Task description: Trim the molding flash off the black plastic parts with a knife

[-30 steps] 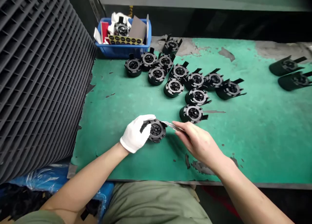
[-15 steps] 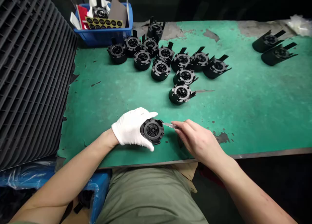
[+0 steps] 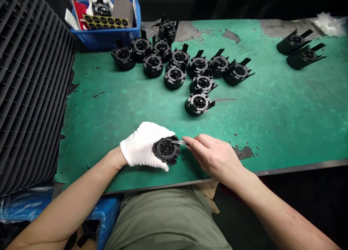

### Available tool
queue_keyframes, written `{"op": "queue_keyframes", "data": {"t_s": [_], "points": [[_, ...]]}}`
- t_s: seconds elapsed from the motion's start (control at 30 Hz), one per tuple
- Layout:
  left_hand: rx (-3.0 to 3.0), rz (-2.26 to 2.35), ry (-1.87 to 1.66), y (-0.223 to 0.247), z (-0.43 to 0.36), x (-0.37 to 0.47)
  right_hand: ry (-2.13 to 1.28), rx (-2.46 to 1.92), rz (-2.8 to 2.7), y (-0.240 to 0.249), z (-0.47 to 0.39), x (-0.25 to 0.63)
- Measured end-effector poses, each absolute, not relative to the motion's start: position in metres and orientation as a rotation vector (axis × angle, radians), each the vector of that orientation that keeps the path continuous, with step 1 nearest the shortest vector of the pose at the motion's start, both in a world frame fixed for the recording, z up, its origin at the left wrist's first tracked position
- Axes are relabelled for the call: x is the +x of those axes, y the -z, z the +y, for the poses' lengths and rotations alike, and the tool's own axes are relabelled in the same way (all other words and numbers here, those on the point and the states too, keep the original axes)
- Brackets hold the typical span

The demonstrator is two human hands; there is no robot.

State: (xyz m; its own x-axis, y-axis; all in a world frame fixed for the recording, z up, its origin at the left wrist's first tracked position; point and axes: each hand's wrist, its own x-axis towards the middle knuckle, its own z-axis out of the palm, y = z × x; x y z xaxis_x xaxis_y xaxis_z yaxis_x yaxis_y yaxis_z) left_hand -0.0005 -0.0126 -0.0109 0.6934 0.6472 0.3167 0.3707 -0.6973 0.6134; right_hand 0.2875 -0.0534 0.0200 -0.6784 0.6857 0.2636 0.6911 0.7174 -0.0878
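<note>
My left hand (image 3: 145,144), in a white glove, is closed round a round black plastic part (image 3: 166,150) with its ribbed face turned up. My bare right hand (image 3: 213,152) pinches a thin metal blade (image 3: 178,142), like a craft knife; its handle is hidden in the fingers. The blade's tip lies over the upper right of the black part's face; whether it touches cannot be made out. Beyond the hands stands another black cylindrical part (image 3: 199,103) with a tab pointing right.
Several similar black parts (image 3: 174,76) stand grouped at the back of the green table (image 3: 114,101). Two more (image 3: 304,57) are at the far right, near crumpled clear plastic (image 3: 330,24). A blue bin (image 3: 108,39) holds sticker sheets. Stacked black trays (image 3: 29,94) rise at left.
The blade has moved left from the black part's rim to over its face. The right hand has come closer to the left hand. The whole view has shifted slightly.
</note>
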Motion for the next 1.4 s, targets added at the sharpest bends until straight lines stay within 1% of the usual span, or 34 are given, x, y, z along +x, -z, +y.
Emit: {"op": "queue_keyframes", "data": {"t_s": [0.33,0.5,0.77,1.17,1.27,1.4], "points": [[2.362,0.772,-0.681,0.008,-0.011,0.001,-0.027,-1.049,-2.684,-0.020,-0.047,0.285],[2.346,0.782,-0.647,0.007,-0.011,0.001,-0.020,-0.967,-2.715,-0.019,-0.039,0.290],[2.330,0.744,-0.686,0.010,-0.011,0.000,-0.046,-0.828,-2.794,-0.021,-0.025,0.294],[2.298,0.757,-0.635,0.009,-0.010,0.000,0.028,-0.666,-2.893,-0.032,-0.007,0.295],[2.302,0.764,-0.629,0.008,-0.010,-0.001,-0.004,-0.690,-2.881,-0.028,-0.010,0.297],[2.293,0.773,-0.567,0.006,-0.010,0.000,-0.055,-0.867,-2.752,-0.022,-0.028,0.298]]}}
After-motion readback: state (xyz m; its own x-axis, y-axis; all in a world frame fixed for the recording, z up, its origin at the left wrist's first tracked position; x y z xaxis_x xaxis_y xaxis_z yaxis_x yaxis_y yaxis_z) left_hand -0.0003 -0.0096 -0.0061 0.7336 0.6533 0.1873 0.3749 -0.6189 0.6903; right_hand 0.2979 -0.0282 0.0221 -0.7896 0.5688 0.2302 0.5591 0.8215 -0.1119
